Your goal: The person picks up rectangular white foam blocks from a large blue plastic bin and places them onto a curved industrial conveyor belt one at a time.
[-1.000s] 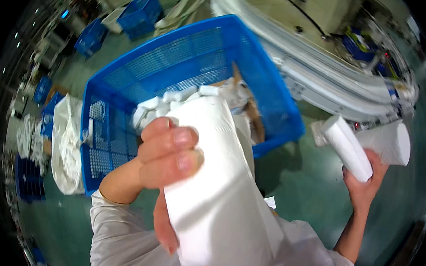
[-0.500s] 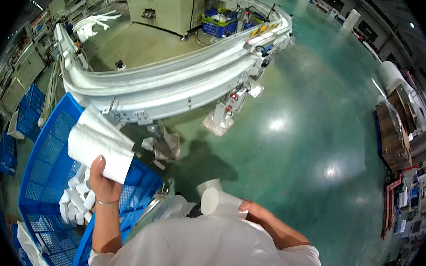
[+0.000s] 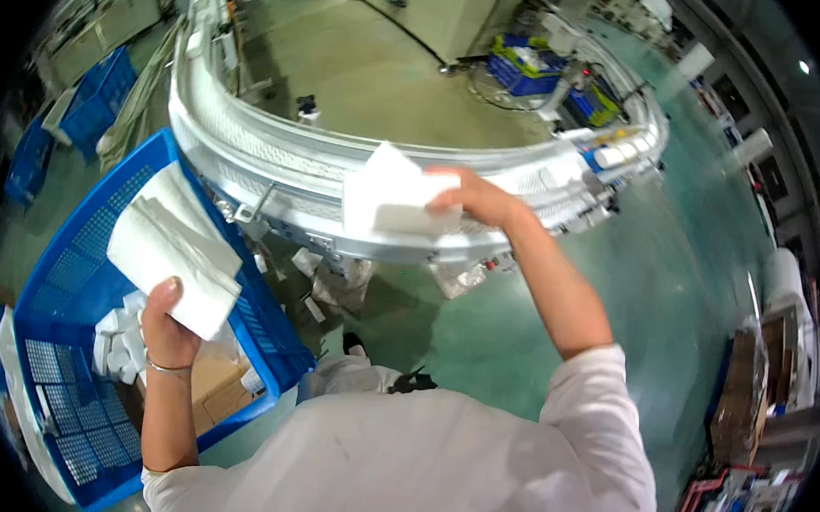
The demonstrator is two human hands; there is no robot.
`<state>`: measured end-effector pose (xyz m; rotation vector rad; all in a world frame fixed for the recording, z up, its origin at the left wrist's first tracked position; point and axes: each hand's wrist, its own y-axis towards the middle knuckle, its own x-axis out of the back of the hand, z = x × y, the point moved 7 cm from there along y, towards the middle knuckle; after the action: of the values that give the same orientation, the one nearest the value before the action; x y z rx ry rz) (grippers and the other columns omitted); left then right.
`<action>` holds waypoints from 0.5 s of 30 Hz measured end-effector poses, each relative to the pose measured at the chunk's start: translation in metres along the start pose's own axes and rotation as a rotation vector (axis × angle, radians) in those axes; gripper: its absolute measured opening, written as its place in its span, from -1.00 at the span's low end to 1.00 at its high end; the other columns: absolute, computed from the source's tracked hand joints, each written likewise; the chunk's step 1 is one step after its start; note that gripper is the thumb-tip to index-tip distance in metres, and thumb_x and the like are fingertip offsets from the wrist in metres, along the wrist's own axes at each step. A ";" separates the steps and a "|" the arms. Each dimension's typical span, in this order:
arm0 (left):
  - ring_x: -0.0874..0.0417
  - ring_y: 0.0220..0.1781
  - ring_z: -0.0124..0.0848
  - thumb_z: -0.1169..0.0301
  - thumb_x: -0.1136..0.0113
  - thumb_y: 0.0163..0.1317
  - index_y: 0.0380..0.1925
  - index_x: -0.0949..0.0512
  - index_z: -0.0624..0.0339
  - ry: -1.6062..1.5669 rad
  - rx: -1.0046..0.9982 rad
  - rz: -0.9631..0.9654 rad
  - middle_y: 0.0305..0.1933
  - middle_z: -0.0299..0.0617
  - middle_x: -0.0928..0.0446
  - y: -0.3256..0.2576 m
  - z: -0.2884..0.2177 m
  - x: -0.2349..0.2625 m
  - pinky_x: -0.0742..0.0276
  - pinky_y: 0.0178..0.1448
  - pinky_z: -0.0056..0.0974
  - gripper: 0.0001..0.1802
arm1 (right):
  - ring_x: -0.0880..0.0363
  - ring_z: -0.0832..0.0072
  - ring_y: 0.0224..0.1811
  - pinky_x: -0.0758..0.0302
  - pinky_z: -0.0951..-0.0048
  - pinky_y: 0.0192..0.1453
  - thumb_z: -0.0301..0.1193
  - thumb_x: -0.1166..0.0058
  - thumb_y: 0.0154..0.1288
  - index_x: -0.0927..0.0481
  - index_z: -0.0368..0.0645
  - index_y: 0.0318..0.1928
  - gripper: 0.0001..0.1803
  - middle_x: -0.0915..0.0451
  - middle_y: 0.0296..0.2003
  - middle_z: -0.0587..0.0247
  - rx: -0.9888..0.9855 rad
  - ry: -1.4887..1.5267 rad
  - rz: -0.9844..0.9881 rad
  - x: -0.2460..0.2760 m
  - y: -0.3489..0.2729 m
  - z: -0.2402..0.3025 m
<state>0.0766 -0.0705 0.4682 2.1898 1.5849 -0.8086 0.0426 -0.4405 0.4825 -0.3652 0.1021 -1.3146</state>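
Over the blue crate, my left hand grips a folded wad of white paper, thumb on its near face and the layers fanning away from me. My right hand is stretched forward at the curved white conveyor. Its fingers close on the right end of a white paper roll, slightly blurred, which overlaps the conveyor's near side. Whether the roll touches the belt I cannot tell. Inside the crate lie several small white rolls and brown cardboard.
Beyond the conveyor stands a beige machine cabinet, with a blue and green crate beside it. More blue crates are at the far left. Crumpled clear plastic lies on the green floor under the conveyor. A cardboard box stands at right.
My right hand has moved from near my body forward to the conveyor, carrying the white roll. My left hand keeps its wad, slightly lower left. The view has shifted, showing cardboard in the crate.
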 end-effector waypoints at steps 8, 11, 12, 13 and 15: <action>-0.48 -0.08 -0.18 0.38 -0.09 -0.11 -0.07 -0.32 0.43 -0.019 0.102 -0.199 -0.11 -0.01 -0.43 0.013 0.026 0.001 -0.42 0.02 -0.19 -0.45 | -0.45 0.50 -0.21 -0.37 0.50 -0.09 -0.11 -0.07 -0.05 -0.45 -0.14 -0.12 -0.50 -0.50 -0.22 0.29 -0.053 0.630 0.218 -0.009 0.191 -0.056; -0.46 -0.03 -0.14 0.38 -0.07 -0.14 0.08 -0.19 0.34 -0.006 0.018 -0.266 -0.02 0.00 -0.38 0.012 0.021 0.004 -0.43 0.03 -0.14 -0.32 | -0.46 0.48 -0.21 -0.37 0.47 -0.07 -0.13 -0.07 -0.05 -0.46 -0.15 -0.12 -0.52 -0.50 -0.23 0.28 -0.045 0.626 0.240 0.004 0.200 -0.070; -0.45 -0.01 -0.14 0.37 -0.08 -0.13 0.11 -0.15 0.31 -0.021 -0.011 -0.279 0.01 0.00 -0.36 0.007 0.019 0.010 -0.44 0.03 -0.12 -0.29 | -0.46 0.47 -0.18 -0.37 0.45 -0.06 -0.15 -0.06 -0.04 -0.47 -0.15 -0.14 -0.54 -0.50 -0.23 0.27 0.025 0.674 0.317 0.007 0.188 -0.057; -0.44 0.02 -0.13 0.35 -0.09 -0.13 0.14 -0.11 0.28 -0.035 -0.038 -0.291 0.04 0.00 -0.34 0.002 0.015 0.018 -0.45 0.03 -0.09 -0.25 | -0.46 0.48 -0.18 -0.37 0.45 -0.06 -0.16 -0.06 -0.04 -0.46 -0.15 -0.14 -0.54 -0.50 -0.23 0.28 0.033 0.637 0.326 0.018 0.177 -0.057; -0.43 0.04 -0.12 0.33 -0.11 -0.11 0.14 -0.12 0.28 -0.048 -0.087 -0.262 0.07 0.01 -0.32 -0.005 0.012 0.019 -0.46 0.02 -0.07 -0.26 | -0.46 0.49 -0.17 -0.38 0.43 -0.07 -0.18 -0.06 -0.02 -0.45 -0.15 -0.13 -0.56 -0.50 -0.24 0.29 0.035 0.542 0.348 0.049 0.144 -0.061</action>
<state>0.0726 -0.0614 0.4474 1.9137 1.8713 -0.8401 0.1719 -0.4706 0.3858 0.0495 0.5722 -1.0382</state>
